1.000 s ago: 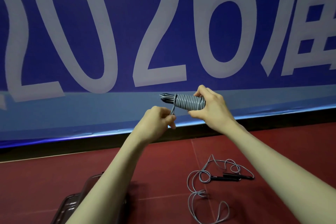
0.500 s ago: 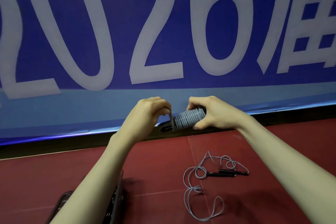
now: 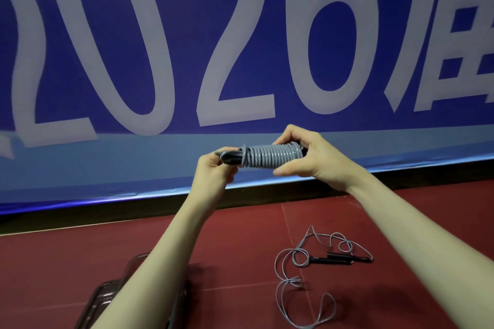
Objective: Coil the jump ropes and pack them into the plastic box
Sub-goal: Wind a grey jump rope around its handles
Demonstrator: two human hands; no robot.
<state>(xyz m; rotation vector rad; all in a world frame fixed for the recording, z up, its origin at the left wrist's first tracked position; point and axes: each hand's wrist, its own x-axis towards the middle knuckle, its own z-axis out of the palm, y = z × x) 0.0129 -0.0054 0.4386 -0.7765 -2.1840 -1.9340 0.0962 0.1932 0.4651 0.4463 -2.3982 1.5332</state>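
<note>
- The coiled jump rope (image 3: 270, 156) is smooth grey plastic cord with a dull sheen, wound over dark matt handles.
- Below it, the loose jump rope (image 3: 302, 275) is the same thin grey cord, with black, slightly glossy handles.
- Left of that rope, the plastic box (image 3: 107, 299) looks clear and glossy.
- The floor (image 3: 240, 235) is matt red.
- The banner (image 3: 240, 35) is smooth printed sheet, faintly creased.

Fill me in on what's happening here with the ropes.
A person holds one grey jump rope, wound in tight turns around its dark handles, in both hands. The right hand grips the coiled end; the left hand pinches the handle end, where the last turn sits. A second rope lies loose and uncoiled on the red floor. The plastic box sits on the floor under the left forearm, partly hidden.
</note>
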